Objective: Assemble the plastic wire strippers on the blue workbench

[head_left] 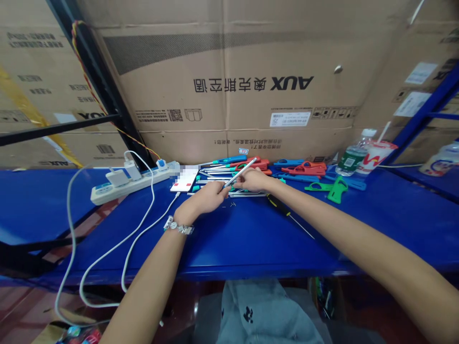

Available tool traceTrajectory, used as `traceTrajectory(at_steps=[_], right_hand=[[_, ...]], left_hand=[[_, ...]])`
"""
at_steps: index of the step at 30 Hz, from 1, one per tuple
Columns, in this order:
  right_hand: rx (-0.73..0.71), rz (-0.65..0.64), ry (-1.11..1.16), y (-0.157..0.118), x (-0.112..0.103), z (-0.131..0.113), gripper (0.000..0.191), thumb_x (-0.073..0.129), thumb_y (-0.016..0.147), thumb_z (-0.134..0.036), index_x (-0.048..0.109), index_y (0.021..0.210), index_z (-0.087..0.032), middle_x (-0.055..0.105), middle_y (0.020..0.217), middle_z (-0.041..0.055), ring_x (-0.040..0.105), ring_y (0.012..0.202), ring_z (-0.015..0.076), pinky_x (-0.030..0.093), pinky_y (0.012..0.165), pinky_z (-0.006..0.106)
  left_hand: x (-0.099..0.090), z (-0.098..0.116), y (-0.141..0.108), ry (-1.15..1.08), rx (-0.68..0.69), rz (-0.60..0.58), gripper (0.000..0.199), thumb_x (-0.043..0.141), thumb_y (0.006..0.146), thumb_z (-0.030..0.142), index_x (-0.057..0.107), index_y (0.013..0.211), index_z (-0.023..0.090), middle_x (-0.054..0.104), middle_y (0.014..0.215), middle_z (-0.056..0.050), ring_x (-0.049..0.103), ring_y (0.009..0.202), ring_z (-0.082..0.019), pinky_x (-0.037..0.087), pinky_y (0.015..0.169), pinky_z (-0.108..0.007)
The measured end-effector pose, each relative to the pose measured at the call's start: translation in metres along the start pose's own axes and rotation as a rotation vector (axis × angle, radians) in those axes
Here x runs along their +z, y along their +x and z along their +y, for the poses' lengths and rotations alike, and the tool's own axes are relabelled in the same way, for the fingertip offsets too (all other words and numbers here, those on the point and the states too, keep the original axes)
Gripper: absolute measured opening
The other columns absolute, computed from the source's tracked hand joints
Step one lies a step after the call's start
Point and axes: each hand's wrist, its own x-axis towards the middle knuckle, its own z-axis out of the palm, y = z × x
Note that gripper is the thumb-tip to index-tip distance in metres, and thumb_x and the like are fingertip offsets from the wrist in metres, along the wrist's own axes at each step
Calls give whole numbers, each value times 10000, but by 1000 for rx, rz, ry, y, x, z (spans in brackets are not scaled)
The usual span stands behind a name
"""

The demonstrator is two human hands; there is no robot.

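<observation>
Over the middle of the blue shelf, a thin silver metal tube (245, 167) slants up to the right. At its lower end, the fingers of my left hand (209, 197) close on it. My right hand (252, 180) has its fingers curled in against the tube from the right; its grip is partly hidden. Beneath both hands lie several more silver tubes (247, 195) with green ends, side by side. Behind them are long gas-lighter-like pieces with a blue handle (234, 158) and red handles (258, 164). A black-and-yellow screwdriver (278, 205) rests beside my right forearm.
At left are a white power strip (134, 184) with plugs and cables, and a phone-like white device (185, 179). Red handle shells (304, 169) and green ones (337, 189) lie right, near a bottle (353, 155) and a paper cup (376, 155). Cardboard boxes (233, 52) stand behind.
</observation>
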Motion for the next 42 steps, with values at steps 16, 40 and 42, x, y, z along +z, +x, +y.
traceTrajectory(at_steps=[16, 40, 42], right_hand=[[90, 666, 1274, -75, 9, 54, 522, 744, 675, -720, 632, 736, -214, 523, 573, -48, 463, 522, 115, 367, 513, 252], [105, 426, 1320, -80, 34, -19, 549, 873, 610, -597, 465, 583, -231, 547, 460, -48, 460, 417, 95, 365, 437, 239], [86, 464, 1275, -79, 34, -22, 556, 841, 657, -614, 443, 577, -235, 527, 451, -52, 444, 414, 90, 356, 428, 235]], left_hand=[[15, 19, -5, 223, 151, -25, 331, 335, 1021, 390, 490, 792, 208, 603, 722, -64, 535, 620, -212, 366, 633, -327], [33, 44, -8, 323, 141, 76, 236, 488, 922, 239, 545, 1123, 130, 690, 817, -108, 649, 675, -250, 420, 587, -330], [34, 42, -8, 219, 164, 100, 400, 552, 858, 235, 456, 1230, 123, 664, 788, -72, 629, 650, -241, 407, 561, -320]])
